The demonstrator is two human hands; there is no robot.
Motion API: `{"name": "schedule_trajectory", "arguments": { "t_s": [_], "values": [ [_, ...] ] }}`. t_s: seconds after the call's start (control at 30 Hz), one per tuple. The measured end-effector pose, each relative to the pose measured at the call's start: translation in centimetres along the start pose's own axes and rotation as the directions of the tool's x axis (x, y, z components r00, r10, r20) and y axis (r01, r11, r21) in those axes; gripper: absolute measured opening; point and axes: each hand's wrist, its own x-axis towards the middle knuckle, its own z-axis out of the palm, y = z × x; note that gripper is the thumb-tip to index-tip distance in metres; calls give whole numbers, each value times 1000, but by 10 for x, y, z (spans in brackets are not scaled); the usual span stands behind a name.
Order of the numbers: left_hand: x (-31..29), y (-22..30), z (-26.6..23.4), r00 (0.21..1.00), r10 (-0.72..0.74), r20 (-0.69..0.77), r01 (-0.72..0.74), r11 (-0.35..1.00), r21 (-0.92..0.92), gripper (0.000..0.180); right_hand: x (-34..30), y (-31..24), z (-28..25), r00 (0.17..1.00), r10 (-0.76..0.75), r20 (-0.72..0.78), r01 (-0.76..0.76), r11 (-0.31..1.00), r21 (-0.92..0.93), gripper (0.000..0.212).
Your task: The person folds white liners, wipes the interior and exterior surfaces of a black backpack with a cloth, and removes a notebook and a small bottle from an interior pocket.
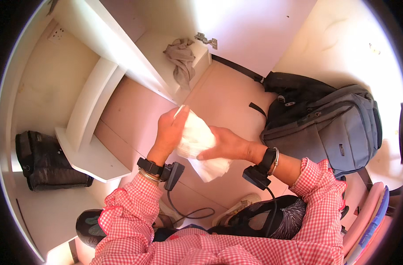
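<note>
Between my two hands is a crumpled white bundle, thin and soft-looking; whether it is cloth or plastic I cannot tell. My left hand is closed on its upper left side. From the right, my right hand grips it, fingers on top and thumb along the lower edge. A loose white end hangs below the right hand, above the tiled floor. Past the hands, a wrinkled grey-beige rag lies inside the open white cabinet.
A grey-blue backpack leans at the right wall. A metal hinge joins the opened cabinet door. On the left, a black bag rests by a white shelf unit. Pink and blue flat items stand at lower right.
</note>
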Motion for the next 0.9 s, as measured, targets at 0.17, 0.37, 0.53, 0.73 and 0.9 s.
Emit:
{"name": "schedule_trajectory", "arguments": {
  "t_s": [0.17, 0.37, 0.53, 0.73, 0.9],
  "values": [
    [15, -14, 1, 998, -8, -61, 2, 996, -90, 31, -1, -6, -11, 967, 178, 180, -238, 883, 403, 60],
    [18, -18, -9, 990, -103, -95, 58, 918, -391, 38, 0, -5, -12, 970, 231, 72, -233, 807, 543, 52],
    [-24, -43, 9, 954, -285, 90, 276, 728, -627, 54, 8, -12, -5, 992, 89, -87, -17, 787, 616, 44],
    [-31, -29, 47, 977, -208, -58, 46, 461, -886, 39, 4, -15, 21, 982, 145, -120, -95, 933, 346, 45],
    [-36, -13, 30, 973, -202, -113, 6, 508, -862, 39, 10, -20, 28, 991, 0, -132, 24, 983, 181, 44]
  ]
}}
